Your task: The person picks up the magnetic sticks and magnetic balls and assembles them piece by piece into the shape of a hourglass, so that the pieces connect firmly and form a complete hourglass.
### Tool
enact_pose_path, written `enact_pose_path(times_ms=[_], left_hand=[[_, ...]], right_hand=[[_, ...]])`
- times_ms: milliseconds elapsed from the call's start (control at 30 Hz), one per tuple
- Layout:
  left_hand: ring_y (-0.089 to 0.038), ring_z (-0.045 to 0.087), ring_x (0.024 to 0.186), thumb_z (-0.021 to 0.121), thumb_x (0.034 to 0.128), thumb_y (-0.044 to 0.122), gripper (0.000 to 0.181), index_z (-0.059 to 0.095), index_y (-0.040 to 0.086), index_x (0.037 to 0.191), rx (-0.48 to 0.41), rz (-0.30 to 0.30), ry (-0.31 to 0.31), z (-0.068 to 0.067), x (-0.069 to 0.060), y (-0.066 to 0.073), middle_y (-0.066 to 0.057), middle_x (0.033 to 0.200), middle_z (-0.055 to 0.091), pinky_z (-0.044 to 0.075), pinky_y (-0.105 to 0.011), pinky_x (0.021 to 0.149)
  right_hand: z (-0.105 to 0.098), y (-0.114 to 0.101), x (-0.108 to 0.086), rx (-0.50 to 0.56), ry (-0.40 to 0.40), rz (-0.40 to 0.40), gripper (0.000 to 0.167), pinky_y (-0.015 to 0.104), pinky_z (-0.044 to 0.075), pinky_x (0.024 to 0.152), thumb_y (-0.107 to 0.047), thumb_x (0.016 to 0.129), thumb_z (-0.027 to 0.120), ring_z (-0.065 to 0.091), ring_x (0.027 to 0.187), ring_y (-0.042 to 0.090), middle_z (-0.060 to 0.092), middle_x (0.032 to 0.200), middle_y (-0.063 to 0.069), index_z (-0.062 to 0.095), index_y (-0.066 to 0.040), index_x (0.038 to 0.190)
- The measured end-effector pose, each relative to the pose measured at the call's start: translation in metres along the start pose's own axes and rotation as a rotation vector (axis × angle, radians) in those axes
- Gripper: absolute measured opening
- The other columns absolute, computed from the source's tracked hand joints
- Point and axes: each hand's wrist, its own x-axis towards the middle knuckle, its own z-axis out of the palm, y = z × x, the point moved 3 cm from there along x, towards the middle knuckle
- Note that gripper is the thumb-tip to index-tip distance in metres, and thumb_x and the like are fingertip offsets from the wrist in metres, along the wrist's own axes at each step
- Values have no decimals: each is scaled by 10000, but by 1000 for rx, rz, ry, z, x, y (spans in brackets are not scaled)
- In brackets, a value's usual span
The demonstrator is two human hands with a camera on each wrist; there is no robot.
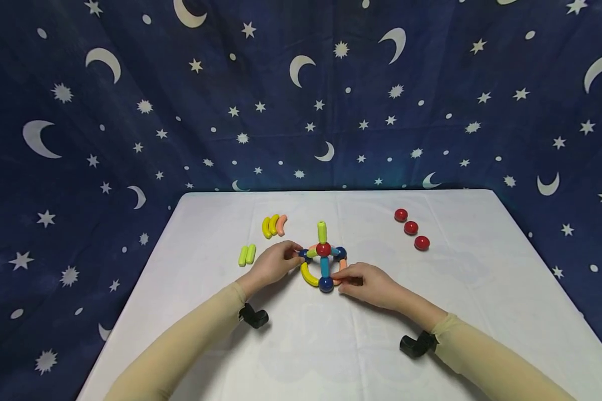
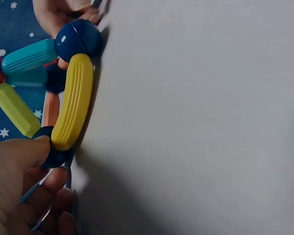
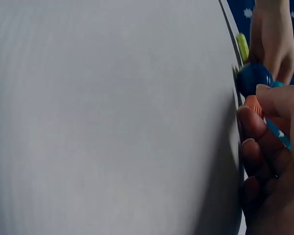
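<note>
Between both hands on the table stands a structure of magnetic-looking sticks and balls. Its ring joins navy balls with curved sticks, among them a yellow one (image 2: pixel 74 103) and an orange one (image 3: pixel 254 105). Straight sticks rise to a red ball (image 1: pixel 323 249), topped by an upright lime stick (image 1: pixel 322 232). At the ring's left, my left hand (image 1: pixel 272 263) pinches a navy ball (image 2: pixel 56 155) between thumb and fingers. My right hand (image 1: pixel 370 285) pinches the orange curved stick beside the front navy ball (image 1: pixel 326 284); the fingers partly hide that stick.
Three red balls (image 1: pixel 411 228) lie in a slanted row at the back right. Two lime sticks (image 1: pixel 247 255) lie left of the left hand, with two yellow curved sticks (image 1: pixel 270 225) and an orange one (image 1: pixel 281 225) farther back. A starry cloth hangs behind the white table (image 1: pixel 461 267).
</note>
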Motion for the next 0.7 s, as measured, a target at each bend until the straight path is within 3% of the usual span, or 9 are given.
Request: enact_pose_path(times_ms=[167, 233, 300, 400, 467, 533, 600, 700], left_hand=[[-153, 589, 891, 670, 1007, 279, 387, 654, 147, 1370, -7, 32, 0, 1, 18, 6, 15, 1056, 686, 494, -343, 827], [-157, 590, 928, 654, 1019, 285, 406, 635, 175, 1409, -12, 32, -6, 3, 24, 8, -2, 1140, 696, 494, -350, 854], [-162, 589, 973, 636, 1030, 291, 418, 614, 200, 1438, -10, 29, -16, 5, 28, 9, -15, 1222, 689, 491, -357, 892], [-174, 590, 1045, 610, 1045, 298, 430, 584, 215, 1467, 2, 24, -29, 7, 31, 11, -33, 1292, 671, 483, -381, 955], [-176, 600, 1054, 605, 1048, 298, 426, 588, 201, 1462, 13, 22, -25, 5, 29, 11, -37, 1279, 675, 487, -395, 962], [-174, 612, 1027, 615, 1040, 290, 404, 619, 177, 1428, 28, 21, 0, -1, 26, 9, -30, 1222, 687, 500, -395, 937], [-174, 622, 966, 639, 1021, 271, 371, 663, 144, 1369, 44, 26, 43, -11, 20, 5, -24, 1145, 696, 515, -388, 883], [-196, 635, 917, 681, 985, 255, 325, 712, 116, 1277, 75, 13, 131, -35, 5, -10, -32, 1080, 692, 522, -397, 829]], right_hand=[[6, -11, -1, -60, -33, -77, 422, 277, 503, 754, -297, 956, 747, 570, 874, 98, 625, 949, -155, 665, -287, 1370], [5, -15, -3, -54, -19, -67, 388, 281, 503, 746, -302, 962, 737, 575, 868, 100, 634, 954, -164, 679, -306, 1346], [-1, -17, -5, -32, 76, -52, 302, 282, 497, 715, -278, 967, 731, 577, 841, 119, 641, 942, -158, 723, -294, 1269], [-19, -10, -5, -32, 283, -15, 188, 299, 482, 687, -216, 976, 708, 565, 811, 153, 652, 957, -110, 749, -239, 1157], [-30, -2, -2, -51, 368, 12, 224, 309, 473, 683, -200, 960, 716, 546, 816, 172, 636, 987, -57, 722, -190, 1183], [-36, 9, 3, -76, 347, 60, 326, 316, 479, 724, -231, 951, 725, 541, 861, 170, 631, 1067, -34, 683, -175, 1269], [-36, 16, 6, -91, 277, 95, 422, 331, 477, 752, -292, 946, 740, 535, 901, 174, 624, 1125, -20, 653, -169, 1340], [-34, 23, 11, -92, 193, 124, 482, 339, 475, 765, -357, 939, 750, 532, 928, 183, 616, 1131, -22, 645, -189, 1378]])
